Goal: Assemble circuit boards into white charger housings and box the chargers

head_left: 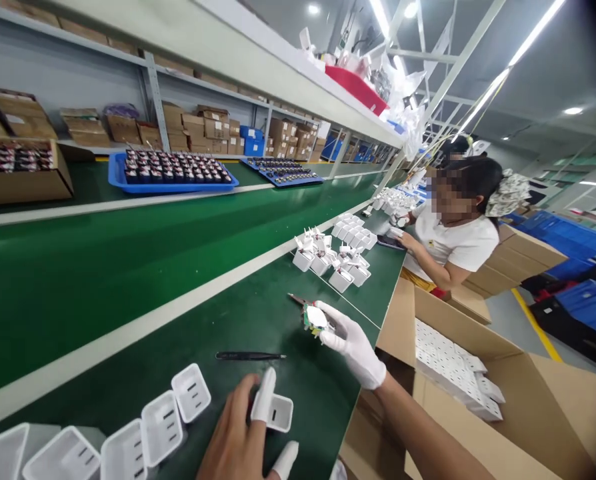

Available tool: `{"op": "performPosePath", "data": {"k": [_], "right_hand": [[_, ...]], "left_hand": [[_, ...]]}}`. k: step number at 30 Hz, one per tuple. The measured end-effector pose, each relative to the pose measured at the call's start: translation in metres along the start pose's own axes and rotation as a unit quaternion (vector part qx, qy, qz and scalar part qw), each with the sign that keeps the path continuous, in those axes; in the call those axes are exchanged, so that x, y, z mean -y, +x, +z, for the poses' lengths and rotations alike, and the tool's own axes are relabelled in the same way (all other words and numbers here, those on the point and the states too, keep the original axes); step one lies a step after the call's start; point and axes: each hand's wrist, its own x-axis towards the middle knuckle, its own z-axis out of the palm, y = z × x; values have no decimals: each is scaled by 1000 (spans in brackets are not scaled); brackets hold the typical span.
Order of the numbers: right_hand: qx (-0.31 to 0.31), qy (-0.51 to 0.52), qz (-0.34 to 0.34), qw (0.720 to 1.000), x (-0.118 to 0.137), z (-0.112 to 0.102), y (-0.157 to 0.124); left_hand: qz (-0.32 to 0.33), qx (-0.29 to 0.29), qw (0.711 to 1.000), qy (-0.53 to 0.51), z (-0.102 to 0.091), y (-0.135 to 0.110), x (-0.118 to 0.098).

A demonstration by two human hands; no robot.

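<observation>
My right hand, in a white glove, pinches a small circuit board with a white piece on it and wires attached. It is held above the green bench, over the worktop's near part. My left hand wears white finger covers on its index finger and thumb. Those fingers are spread around a small white plastic case with a slot in it; whether they touch it I cannot tell. Black tweezers lie just beyond the left hand. A row of open white cases stands at the lower left.
Filled white cases stand in clusters farther along the bench. A co-worker handles parts at right. Beyond the green belt sits a blue tray of dark parts. An open carton holding white units is at right.
</observation>
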Motion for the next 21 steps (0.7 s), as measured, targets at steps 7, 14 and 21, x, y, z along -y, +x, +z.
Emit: {"op": "performPosePath", "data": {"k": [7, 14, 21], "right_hand": [[-86, -43, 3, 995, -18, -20, -67], [-9, -40, -49, 998, -19, -6, -77], [8, -70, -59, 996, -2, 9, -71]], "left_hand": [[-128, 24, 983, -127, -6, 12, -11], [-79, 28, 982, -168, -14, 11, -2], [-130, 37, 973, -185, -14, 7, -3]]}}
